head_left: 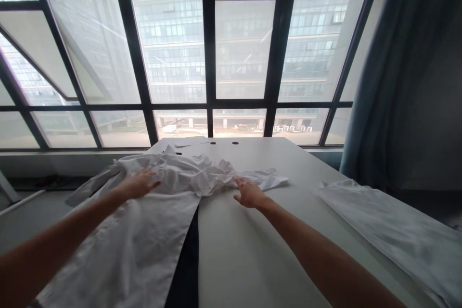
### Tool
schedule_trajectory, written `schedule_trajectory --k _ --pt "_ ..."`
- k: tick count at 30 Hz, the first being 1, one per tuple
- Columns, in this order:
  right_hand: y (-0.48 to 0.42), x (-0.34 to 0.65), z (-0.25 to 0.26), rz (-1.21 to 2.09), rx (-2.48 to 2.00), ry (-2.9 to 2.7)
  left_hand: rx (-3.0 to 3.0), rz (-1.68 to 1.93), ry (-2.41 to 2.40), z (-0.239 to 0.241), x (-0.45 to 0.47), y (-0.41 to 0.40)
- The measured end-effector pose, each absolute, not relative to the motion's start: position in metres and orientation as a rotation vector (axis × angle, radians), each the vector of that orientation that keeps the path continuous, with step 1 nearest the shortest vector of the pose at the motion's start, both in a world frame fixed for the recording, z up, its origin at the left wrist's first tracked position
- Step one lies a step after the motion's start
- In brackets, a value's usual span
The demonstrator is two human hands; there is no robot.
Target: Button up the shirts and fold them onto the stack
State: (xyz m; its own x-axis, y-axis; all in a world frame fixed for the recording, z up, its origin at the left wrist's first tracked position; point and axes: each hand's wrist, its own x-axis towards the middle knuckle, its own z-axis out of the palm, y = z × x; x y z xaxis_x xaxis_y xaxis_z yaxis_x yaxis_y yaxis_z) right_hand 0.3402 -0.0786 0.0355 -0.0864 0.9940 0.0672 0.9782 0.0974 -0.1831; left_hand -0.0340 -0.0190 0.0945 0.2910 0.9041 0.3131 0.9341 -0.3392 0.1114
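Observation:
A white cloth garment [151, 245], probably a shirt, lies crumpled across the white table [252, 260], with its bunched part near the middle and a long flat panel hanging over the near edge. My left hand [139, 184] rests palm down on the bunched fabric, its fingers spread and holding nothing. My right hand [249, 192] sits on the bare tabletop at the garment's edge, fingertips at or just touching the cloth. Its fingers are apart and it grips nothing.
A second white cloth [378, 231] lies on the table's right side. A dark strip [186, 260] runs beside the garment's panel. The far table end has two small round holes [224, 143]. Beyond stand a large framed window [209, 57] and a blue-grey curtain [382, 82].

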Motion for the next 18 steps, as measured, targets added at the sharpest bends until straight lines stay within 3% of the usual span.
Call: schedule_trajectory --k 3,7,13,18 --pt "-0.107 0.38 0.019 0.023 -2.135 -2.184 -2.766 -0.134 -1.56 0.045 -0.006 -0.045" --pt "-0.149 0.457 0.019 -0.135 -2.563 -1.868 -2.899 -0.061 -1.4 0.002 0.019 -0.079" --pt "-0.227 0.558 0.032 -0.086 -2.885 -1.296 -2.808 -0.073 -1.572 -0.015 0.028 -0.095" --pt "-0.27 0.58 0.052 -0.124 -2.674 -1.46 -2.729 -0.105 -1.71 -0.013 0.039 -0.128"
